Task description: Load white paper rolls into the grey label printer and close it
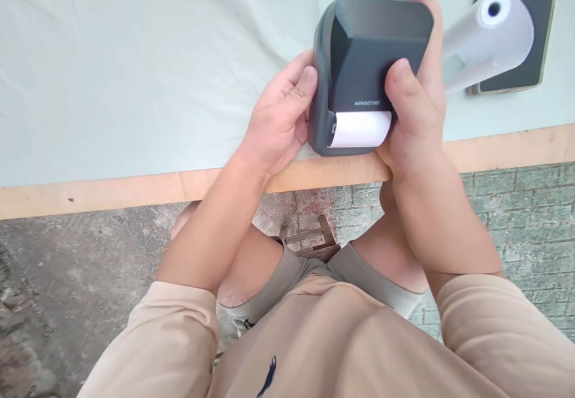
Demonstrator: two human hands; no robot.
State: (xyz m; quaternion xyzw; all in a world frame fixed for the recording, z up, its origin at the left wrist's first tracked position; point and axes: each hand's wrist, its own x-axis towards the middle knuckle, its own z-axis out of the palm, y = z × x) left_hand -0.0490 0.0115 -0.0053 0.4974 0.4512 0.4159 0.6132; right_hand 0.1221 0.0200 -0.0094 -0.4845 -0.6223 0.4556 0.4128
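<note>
A dark grey label printer (363, 68) is held up between my two hands over the table's near edge. White paper (362, 129) sticks out of the slot at its lower front, below the brand lettering. My left hand (285, 107) grips the printer's left side, thumb against the edge. On the other side my right hand (415, 95) wraps round the body, with the thumb across the front and a finger behind the upper right corner. The printer's back and the fingers behind it are hidden.
A roll of white paper (507, 41) lies at the right, partly over a dark flat device (539, 32) with a light rim. A pale cloth (157, 74) covers the table, whose wooden edge (112, 191) runs in front of me. Below, a wooden stool (314, 239) shows between my legs.
</note>
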